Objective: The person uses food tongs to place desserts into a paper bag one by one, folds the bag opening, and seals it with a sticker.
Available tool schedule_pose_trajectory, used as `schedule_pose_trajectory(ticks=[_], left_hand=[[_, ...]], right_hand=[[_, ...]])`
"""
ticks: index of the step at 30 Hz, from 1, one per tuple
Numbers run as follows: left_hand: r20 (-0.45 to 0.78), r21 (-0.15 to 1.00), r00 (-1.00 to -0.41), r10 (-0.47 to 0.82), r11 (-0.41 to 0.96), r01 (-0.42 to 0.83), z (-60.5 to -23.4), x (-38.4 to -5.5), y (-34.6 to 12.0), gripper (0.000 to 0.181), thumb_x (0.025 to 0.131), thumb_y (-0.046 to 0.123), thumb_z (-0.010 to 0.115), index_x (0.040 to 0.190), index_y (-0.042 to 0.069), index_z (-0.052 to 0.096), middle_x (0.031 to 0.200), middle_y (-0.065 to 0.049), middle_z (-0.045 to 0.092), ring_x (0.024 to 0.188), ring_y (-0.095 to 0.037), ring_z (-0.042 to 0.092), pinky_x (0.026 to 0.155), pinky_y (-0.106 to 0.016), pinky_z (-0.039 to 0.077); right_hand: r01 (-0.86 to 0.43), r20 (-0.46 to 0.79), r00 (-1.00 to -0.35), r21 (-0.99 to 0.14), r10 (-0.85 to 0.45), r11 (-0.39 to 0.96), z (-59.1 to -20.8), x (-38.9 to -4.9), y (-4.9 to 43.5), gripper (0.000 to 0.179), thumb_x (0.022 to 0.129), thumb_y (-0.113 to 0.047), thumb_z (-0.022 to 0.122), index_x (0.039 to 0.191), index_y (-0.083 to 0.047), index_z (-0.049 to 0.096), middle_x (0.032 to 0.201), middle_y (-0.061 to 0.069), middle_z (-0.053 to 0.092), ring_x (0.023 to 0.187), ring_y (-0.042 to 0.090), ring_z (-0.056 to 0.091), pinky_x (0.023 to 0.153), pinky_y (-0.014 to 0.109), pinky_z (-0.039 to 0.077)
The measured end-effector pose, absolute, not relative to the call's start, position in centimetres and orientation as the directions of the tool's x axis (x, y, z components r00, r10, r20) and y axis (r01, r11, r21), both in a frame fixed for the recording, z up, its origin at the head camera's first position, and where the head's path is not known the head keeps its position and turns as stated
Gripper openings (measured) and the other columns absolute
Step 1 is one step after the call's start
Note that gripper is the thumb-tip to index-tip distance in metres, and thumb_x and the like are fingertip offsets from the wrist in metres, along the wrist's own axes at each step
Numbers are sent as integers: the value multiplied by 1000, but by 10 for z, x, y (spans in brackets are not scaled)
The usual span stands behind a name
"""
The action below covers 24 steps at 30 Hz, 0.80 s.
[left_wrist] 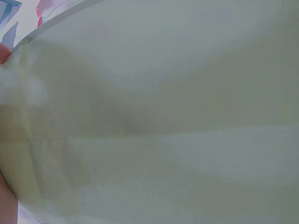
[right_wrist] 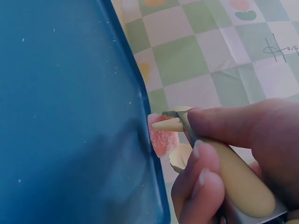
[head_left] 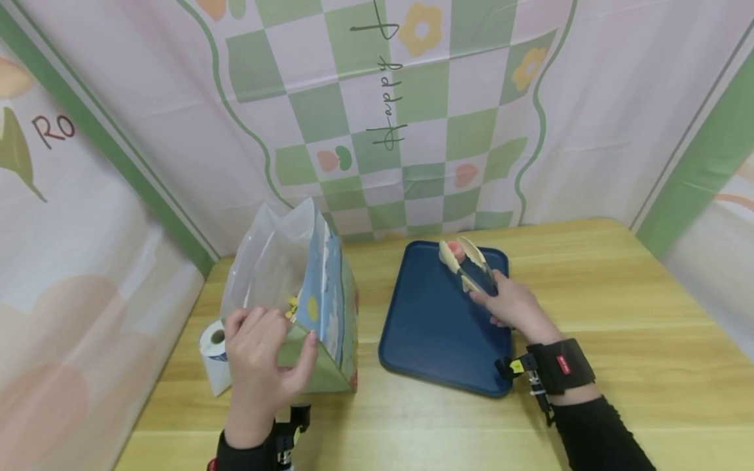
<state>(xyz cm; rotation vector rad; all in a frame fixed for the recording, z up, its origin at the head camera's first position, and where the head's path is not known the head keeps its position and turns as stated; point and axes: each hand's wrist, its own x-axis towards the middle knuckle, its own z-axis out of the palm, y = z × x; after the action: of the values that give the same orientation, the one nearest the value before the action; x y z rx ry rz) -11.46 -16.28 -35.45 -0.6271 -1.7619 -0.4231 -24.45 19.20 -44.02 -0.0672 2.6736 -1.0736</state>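
My left hand (head_left: 262,363) grips the near rim of a paper bag (head_left: 332,301), fingers hooked over the edge and thumb outside. Its pale, creased side fills most of the left wrist view. Something small and yellow (head_left: 292,305) shows inside the bag; the rest of the contents is hidden. With my right hand (head_left: 518,304) I hold cream-tipped tongs (head_left: 449,256) by their handles. Between the tong tips is a pink, sugar-coated candy (right_wrist: 162,140), at the far end of the blue tray (head_left: 438,327). In the right wrist view the candy overlaps the tray's edge.
A white paper roll (head_left: 213,339) stands left of the bag, partly behind my left hand. The wooden table (head_left: 589,288) extends to the right of the tray. A checked curtain (head_left: 377,131) hangs close behind the table's far edge.
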Motion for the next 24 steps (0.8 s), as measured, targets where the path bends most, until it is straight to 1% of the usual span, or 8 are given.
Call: schedule_pose_trajectory(ticks=[4, 9, 14, 17, 20, 24], left_hand=[[961, -37, -196, 197, 790, 612, -355, -115, -163, 44, 92, 33, 51, 59, 7, 42, 54, 0, 39, 52, -16, 33, 73, -39, 29], [960, -37, -197, 199, 788, 615, -355, -115, -163, 43, 93, 33, 51, 59, 7, 42, 54, 0, 39, 53, -16, 33, 73, -39, 29], [960, -33, -201, 197, 787, 616, -355, -115, -163, 44, 93, 33, 51, 59, 7, 42, 55, 0, 39, 53, -16, 34, 73, -39, 29], [959, -31, -203, 197, 787, 617, -355, -115, -164, 44, 93, 33, 51, 59, 8, 41, 55, 0, 39, 53, -16, 34, 73, -39, 29], [959, -30, -204, 197, 785, 618, -355, -115, -164, 44, 93, 33, 51, 59, 8, 41, 54, 0, 39, 53, -16, 33, 73, -39, 29], [960, -33, -199, 198, 785, 619, -355, -115, -164, 44, 93, 33, 51, 59, 7, 41, 55, 0, 38, 53, -16, 33, 73, -39, 29]], right_hand=[[32, -195, -970, -695, -145, 718, -435, -243, 191, 88, 97, -39, 54, 153, 7, 5, 81, 17, 64, 56, 14, 61, 55, 31, 52], [12, -169, -975, -696, -147, 718, -430, -241, 189, 85, 97, -38, 55, 153, 8, 9, 81, 18, 63, 55, 15, 62, 54, 31, 52], [-20, -136, -978, -700, -161, 714, -426, -239, 188, 75, 97, -37, 56, 149, 7, 24, 80, 19, 64, 55, 17, 62, 53, 32, 52], [-36, -121, -978, -702, -169, 711, -424, -238, 187, 69, 97, -37, 56, 146, 5, 29, 81, 21, 64, 55, 18, 63, 52, 32, 52], [-41, -119, -978, -704, -174, 709, -422, -236, 186, 69, 97, -37, 56, 146, 4, 29, 84, 22, 64, 57, 20, 64, 52, 32, 52], [-39, -126, -976, -705, -180, 708, -419, -234, 184, 74, 98, -39, 55, 149, 4, 24, 88, 23, 64, 59, 21, 65, 54, 34, 53]])
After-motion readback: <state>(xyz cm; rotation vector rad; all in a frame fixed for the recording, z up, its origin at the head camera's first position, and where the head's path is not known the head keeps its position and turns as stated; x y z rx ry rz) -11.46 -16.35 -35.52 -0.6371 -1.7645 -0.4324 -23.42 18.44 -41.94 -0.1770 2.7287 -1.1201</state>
